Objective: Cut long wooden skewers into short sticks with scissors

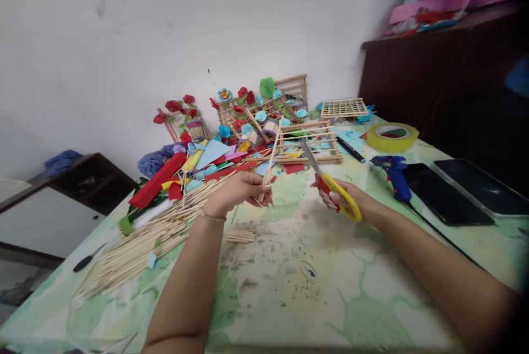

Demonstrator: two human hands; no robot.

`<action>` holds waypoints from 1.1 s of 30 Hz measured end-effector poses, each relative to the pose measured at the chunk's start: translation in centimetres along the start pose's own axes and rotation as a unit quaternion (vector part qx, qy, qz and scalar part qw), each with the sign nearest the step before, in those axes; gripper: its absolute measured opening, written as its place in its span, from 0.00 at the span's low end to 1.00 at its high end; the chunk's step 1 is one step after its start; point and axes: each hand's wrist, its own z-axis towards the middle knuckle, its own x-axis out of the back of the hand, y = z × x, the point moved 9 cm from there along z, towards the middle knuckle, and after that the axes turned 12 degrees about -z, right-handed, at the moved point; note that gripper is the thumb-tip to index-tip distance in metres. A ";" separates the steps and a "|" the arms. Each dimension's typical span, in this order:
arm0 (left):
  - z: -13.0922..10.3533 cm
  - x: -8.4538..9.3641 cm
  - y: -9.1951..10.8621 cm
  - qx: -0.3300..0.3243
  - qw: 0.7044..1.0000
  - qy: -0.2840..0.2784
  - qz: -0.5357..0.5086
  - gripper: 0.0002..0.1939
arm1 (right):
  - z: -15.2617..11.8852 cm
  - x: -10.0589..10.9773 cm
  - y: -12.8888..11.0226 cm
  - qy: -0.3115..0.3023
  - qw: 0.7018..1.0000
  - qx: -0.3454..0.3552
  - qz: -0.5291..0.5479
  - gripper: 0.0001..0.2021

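Near the middle of the table, my left hand (252, 189) pinches a thin wooden stick (274, 150) that points up and away. A second stick may lie along it; I cannot tell. To the right, my right hand (336, 197) is closed on scissors (316, 162) with a yellow and red handle, their blades pointing up and to the left, apart from the stick. A few short cut stick pieces (241, 236) lie side by side below my left hand. Left of my left forearm spreads a large pile of long wooden sticks (136, 257).
Stick frames (339, 147) and red paper flowers (176, 106) stand along the wall among paper scraps. At right are yellow tape (392, 137), a black marker (350, 150), a blue glue gun (394, 175) with its cord, and two phones (446, 194).
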 end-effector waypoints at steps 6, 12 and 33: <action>-1.4 -1.0 0.9 0.013 0.998 -0.049 0.023 0.17 | -0.1 -2.6 -0.1 -0.088 0.993 0.026 -0.073 0.24; -1.7 -2.9 1.2 0.021 0.994 -0.100 0.028 0.16 | -0.3 -4.2 -0.1 -0.128 0.991 0.014 -0.038 0.20; -1.3 -4.1 0.1 0.060 0.987 -0.147 0.002 0.15 | -0.7 -4.0 -1.2 -0.109 0.979 0.049 -0.166 0.27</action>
